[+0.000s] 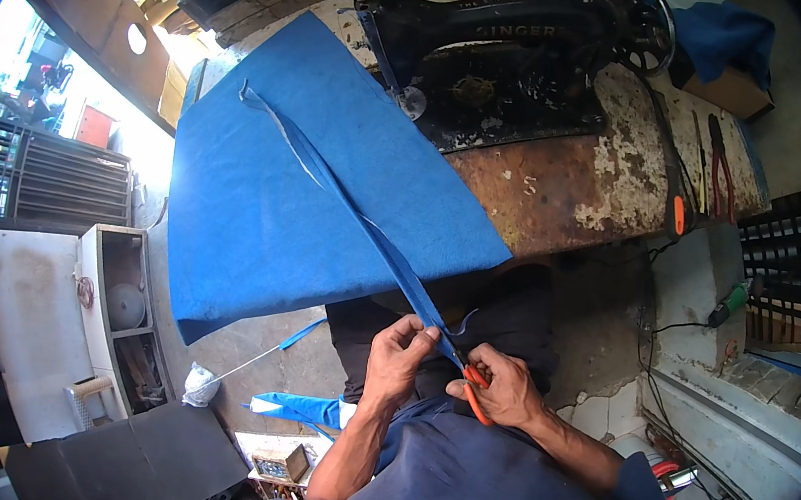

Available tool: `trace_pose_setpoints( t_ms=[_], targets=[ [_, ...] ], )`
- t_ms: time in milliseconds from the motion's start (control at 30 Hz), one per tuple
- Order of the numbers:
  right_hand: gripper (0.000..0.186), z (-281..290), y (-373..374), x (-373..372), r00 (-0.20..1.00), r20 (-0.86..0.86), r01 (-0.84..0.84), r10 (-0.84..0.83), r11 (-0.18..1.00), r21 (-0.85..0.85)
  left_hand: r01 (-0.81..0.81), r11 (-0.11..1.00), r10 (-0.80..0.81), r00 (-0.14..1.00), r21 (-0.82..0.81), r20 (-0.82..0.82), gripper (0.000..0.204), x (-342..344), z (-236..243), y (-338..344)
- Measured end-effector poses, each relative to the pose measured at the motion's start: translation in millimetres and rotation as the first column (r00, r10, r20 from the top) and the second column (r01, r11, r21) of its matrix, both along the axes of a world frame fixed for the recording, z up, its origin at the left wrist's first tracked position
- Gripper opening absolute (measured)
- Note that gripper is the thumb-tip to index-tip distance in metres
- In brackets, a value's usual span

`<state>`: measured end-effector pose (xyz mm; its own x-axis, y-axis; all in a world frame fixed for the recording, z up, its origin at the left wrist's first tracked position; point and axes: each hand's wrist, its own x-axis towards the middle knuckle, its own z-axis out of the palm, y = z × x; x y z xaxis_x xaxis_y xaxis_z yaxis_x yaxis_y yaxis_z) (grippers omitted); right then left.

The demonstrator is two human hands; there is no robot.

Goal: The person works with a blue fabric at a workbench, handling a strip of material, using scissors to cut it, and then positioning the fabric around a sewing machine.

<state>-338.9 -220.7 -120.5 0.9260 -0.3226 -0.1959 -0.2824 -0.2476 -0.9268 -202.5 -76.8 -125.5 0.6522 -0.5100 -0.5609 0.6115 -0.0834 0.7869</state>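
My left hand [397, 353] pinches a long, narrow strip of blue fabric [364, 222] near its close end. From there the strip runs up and to the left, across a large blue fabric sheet [256, 202] spread over the table. In my right hand [504, 391] is a pair of scissors with orange handles [475, 391]. Its blades point toward the strip's end, close beside my left fingers. Whether the blades touch the cloth I cannot make out. A thin loose piece curls off the strip near my fingers.
A black sewing machine [504, 58] stands on the worn table [547, 193] behind the sheet. Pliers with red handles [722, 170] and an orange-ended tool [677, 212] lie at the table's right. Blue cloth [721, 40] rests on a box at the back right. A shelf cabinet [117, 315] stands left.
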Motion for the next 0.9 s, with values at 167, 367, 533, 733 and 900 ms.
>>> trace_pose_setpoints(
  t_ms=[167,367,533,733,900],
  targets=[
    [0.047,1.0,1.1,-1.9,0.999,-0.039,-0.017,0.018,1.000,0.023,-0.020,1.000,0.020,1.000,-0.013,0.000,0.009,-3.8,-2.7,3.2],
    [0.046,-0.9,0.1,1.1,0.999,0.000,-0.042,0.042,0.998,0.035,0.036,0.999,-0.036,0.999,-0.027,-0.006,0.009,-3.2,-0.8,9.2],
    [0.045,0.4,0.6,1.8,0.997,-0.047,-0.055,0.059,0.996,0.077,0.012,1.000,-0.012,1.000,0.006,-0.008,0.015,-4.4,1.9,9.1],
    [0.041,0.1,3.6,3.9,0.999,0.010,-0.042,0.042,0.997,0.063,0.048,0.999,-0.048,0.999,-0.006,0.001,0.014,-6.6,5.9,10.2],
    [0.041,0.4,2.1,5.4,0.999,-0.015,-0.043,0.044,0.994,0.097,0.058,0.997,-0.058,0.998,0.042,-0.009,0.014,-5.7,8.5,10.9]
  ],
)
